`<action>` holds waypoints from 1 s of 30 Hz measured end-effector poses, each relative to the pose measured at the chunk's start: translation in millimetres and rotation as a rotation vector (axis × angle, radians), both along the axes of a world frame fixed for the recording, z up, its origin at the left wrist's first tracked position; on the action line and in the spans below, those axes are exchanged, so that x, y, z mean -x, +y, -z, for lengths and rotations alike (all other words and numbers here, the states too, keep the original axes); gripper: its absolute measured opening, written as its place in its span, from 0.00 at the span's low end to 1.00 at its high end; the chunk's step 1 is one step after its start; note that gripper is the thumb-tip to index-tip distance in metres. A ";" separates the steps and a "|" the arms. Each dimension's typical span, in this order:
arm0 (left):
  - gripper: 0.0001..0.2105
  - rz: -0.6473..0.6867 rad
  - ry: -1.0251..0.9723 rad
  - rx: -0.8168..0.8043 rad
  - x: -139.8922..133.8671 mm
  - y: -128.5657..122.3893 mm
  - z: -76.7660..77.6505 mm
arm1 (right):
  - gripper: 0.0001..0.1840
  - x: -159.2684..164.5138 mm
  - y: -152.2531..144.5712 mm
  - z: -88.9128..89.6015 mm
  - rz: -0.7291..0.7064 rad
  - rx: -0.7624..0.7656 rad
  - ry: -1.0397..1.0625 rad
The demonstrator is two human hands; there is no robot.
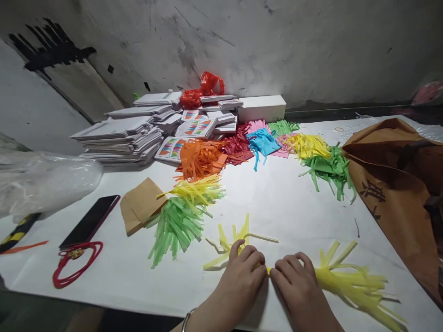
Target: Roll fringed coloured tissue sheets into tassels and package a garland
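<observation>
A yellow paper tassel [356,281] lies across the front of the white table, its cut strips fanning out at both ends. Both hands press on its narrow middle, which shows as a thin yellow band between my fingertips. My left hand [242,276] has curled fingers closed on the left part, with loose strips spreading beyond it. My right hand [297,283] is closed on the part just to the right, its knuckles bent. The thumbs are mostly hidden beneath the hands.
Left of my hands lie green fringe [176,226], yellow fringe [199,190], brown paper [141,205], a phone [90,221] and a red cord [65,276]. Behind are orange fringe [202,159], blue fringe [263,142] and stacked white packs [117,138]. A brown bag [394,184] stands right.
</observation>
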State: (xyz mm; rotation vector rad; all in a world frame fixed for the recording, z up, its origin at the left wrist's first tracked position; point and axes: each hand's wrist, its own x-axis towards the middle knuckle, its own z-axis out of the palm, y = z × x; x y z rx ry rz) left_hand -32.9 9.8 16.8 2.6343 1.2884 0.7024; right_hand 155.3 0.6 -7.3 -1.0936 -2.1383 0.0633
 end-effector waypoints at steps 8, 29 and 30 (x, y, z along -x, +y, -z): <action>0.06 -0.054 -0.116 0.137 0.5 -0.3 0.8 | 0.18 -28.2 -6.7 6.3 0.055 -0.020 -0.027; 0.09 0.049 0.270 -0.158 -23.3 5.5 5.8 | 0.15 -21.2 1.6 -1.0 -0.008 -0.068 -0.047; 0.09 0.050 0.276 -0.130 -24.3 8.6 7.0 | 0.15 -19.8 2.2 -1.2 0.005 -0.078 -0.076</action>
